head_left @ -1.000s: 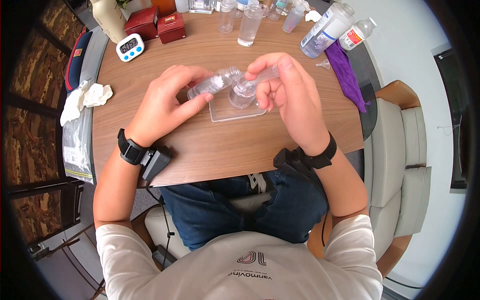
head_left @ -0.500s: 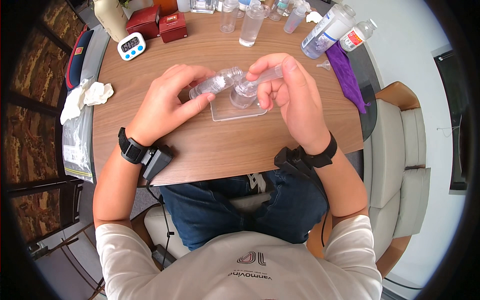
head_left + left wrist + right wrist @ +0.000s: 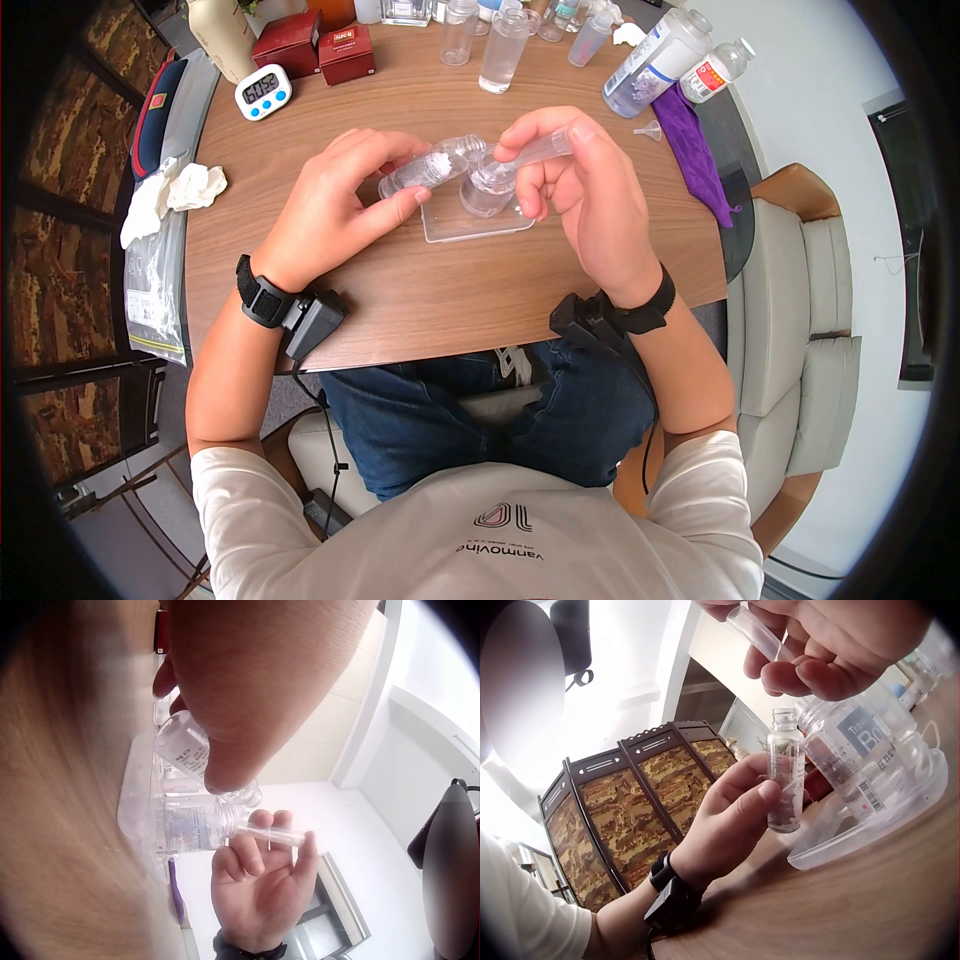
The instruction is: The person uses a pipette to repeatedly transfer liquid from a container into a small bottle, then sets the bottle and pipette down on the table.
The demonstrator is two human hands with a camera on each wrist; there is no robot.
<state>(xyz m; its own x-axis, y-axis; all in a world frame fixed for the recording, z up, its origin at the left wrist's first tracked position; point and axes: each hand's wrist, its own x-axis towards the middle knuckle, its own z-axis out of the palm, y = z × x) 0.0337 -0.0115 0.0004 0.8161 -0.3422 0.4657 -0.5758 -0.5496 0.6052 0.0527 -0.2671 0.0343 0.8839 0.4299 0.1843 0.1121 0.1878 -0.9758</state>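
- gripping the vial [image 3: 410,178], l hand [image 3: 330,205] sits abt 10 o'clock of the jar [image 3: 485,203]; vial leans, neck by jar's mouth, can't tell if touching.
- r hand [image 3: 602,195] pinches the tube [image 3: 545,149], abt 2 o'clock of jar, lower end at jar's mouth; can't see if it's in.
- jar: upright on the tray [image 3: 478,237], btwn hands.
- to do it well, i'd say: steady l wrist, don't tip vial more (spill risk), move tube slowly in line w/ jar's mouth, eyes on its lower end.
- tray rim's close at 6, edge of table [image 3: 420,320] further out at 6; bare wood btwn = best room.
- 12: bottle [image 3: 501,55], well apart; 2: funnel [image 3: 650,130]; 3: cloth [image 3: 697,160]; 10: timer [image 3: 263,93]. go easy that way.
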